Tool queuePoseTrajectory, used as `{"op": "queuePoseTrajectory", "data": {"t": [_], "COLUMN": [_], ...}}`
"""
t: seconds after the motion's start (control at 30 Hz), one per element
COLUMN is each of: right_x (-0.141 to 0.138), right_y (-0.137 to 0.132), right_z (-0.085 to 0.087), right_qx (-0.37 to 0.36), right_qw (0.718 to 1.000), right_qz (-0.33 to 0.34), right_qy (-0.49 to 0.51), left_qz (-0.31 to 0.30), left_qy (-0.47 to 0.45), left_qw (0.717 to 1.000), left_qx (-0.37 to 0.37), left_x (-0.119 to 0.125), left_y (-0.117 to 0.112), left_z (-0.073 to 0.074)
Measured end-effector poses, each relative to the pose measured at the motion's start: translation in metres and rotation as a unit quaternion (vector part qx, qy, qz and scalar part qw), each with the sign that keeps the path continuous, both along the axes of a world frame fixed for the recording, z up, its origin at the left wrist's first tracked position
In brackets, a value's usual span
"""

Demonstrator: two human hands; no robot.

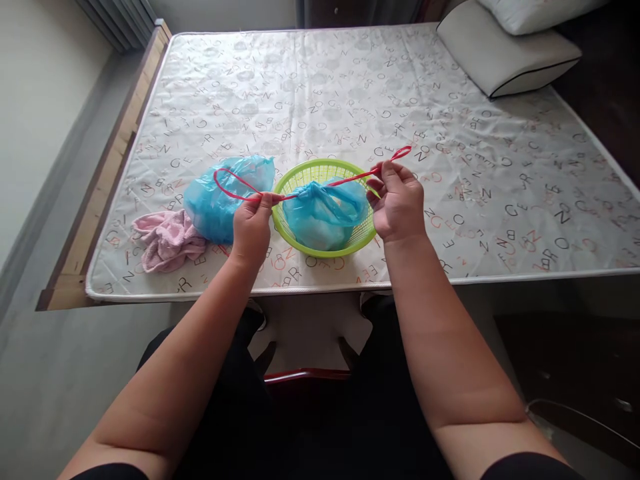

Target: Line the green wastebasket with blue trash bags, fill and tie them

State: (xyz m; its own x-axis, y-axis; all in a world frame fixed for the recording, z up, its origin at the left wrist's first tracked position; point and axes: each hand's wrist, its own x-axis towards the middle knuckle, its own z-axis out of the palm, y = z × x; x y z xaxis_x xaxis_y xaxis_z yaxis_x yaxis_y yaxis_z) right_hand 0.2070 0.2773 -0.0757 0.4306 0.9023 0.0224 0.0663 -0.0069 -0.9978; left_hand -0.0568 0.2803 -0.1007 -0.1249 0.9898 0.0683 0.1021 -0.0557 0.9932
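A blue plastic bag with gathered neck sits inside a green mesh basket. From its neck a red drawstring stretches out to both sides. My left hand pinches the string's left part, and a loop of it hangs beyond the fingers. On the other side, my right hand grips the right part between thumb and finger, a small loop sticking out past them. What the bag contains is hidden. Behind my left hand lies a second blue plastic bag, bulging, with a bit of red string below it.
A pink cloth lies crumpled at the left. Everything rests on a letter-patterned mattress with a wooden bed frame along its left side. Pillows are at the far right. A red-edged stool is beneath me.
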Motion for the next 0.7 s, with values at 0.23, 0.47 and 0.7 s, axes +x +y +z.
{"op": "queuePoseTrajectory", "data": {"t": [0.23, 0.47, 0.7], "right_x": [0.001, -0.009, -0.031], "right_y": [-0.008, -0.019, -0.027], "right_z": [0.009, 0.011, -0.007], "right_qx": [-0.019, -0.060, -0.275], "right_qw": [0.999, 0.962, 0.765], "right_qz": [0.038, 0.200, 0.408], "right_qy": [-0.030, -0.178, -0.415], "left_qz": [-0.034, -0.104, -0.116], "left_qy": [0.057, 0.197, 0.205], "left_qw": [0.997, 0.972, 0.969], "left_qx": [0.041, 0.075, 0.078], "left_x": [-0.010, 0.002, 0.021], "left_y": [-0.001, -0.010, -0.018], "left_z": [0.002, -0.002, -0.028]}}
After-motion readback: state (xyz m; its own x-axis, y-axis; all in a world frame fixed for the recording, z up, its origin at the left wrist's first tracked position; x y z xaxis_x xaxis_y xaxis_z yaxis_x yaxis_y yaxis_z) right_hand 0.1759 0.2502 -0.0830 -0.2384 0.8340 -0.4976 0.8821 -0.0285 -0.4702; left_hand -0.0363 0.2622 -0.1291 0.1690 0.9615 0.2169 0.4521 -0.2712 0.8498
